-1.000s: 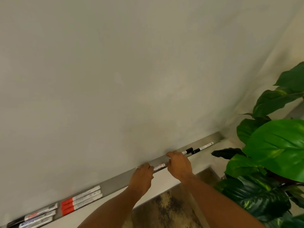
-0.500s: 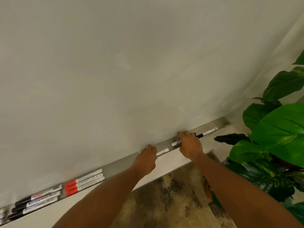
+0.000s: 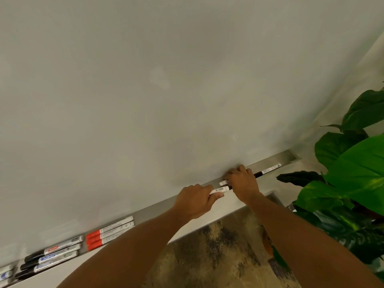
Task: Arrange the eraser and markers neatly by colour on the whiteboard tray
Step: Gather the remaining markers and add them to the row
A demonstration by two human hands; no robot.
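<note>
A long metal whiteboard tray [image 3: 151, 212] runs from lower left up to the right. My left hand [image 3: 194, 200] grips a white-barrelled marker [image 3: 220, 190] just above the tray. My right hand [image 3: 243, 182] closes on a second marker [image 3: 224, 182] lying in the tray, only its white end showing. A black-capped marker [image 3: 268, 170] lies in the tray right of my right hand. Three red-capped markers [image 3: 110, 231] lie side by side at lower left, beside three black-capped markers [image 3: 52, 256]. More markers [image 3: 5, 274] sit at the far left edge. No eraser is visible.
The whiteboard [image 3: 166, 90] fills the upper view. A large leafy plant [image 3: 353, 175] stands close on the right, beside the tray's end. A pale ledge [image 3: 232, 206] runs under the tray, with a mottled brown floor [image 3: 218, 250] below.
My left hand has lifted its marker off the tray, right up against my right hand. My right hand stays on the other marker. The view shifted slightly.
</note>
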